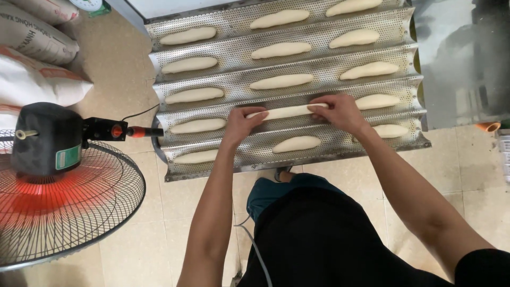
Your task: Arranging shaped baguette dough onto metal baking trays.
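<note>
Fourteen shaped dough pieces (281,50) sit in the channels of a perforated baguette tray (241,21). Fifteenth, a long dough stick (287,111), spans the middle of one channel, left hand (240,125) and right hand (340,111) pinching its ends.

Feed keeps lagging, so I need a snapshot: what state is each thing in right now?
Left hand: fingers grip the long pale dough stick at one end.
Right hand: fingers grip its other end.
Perforated metal channel tray: holds shaped loaves in rows.
Wire-caged floor fan: blades blurred, apparently running.
</note>
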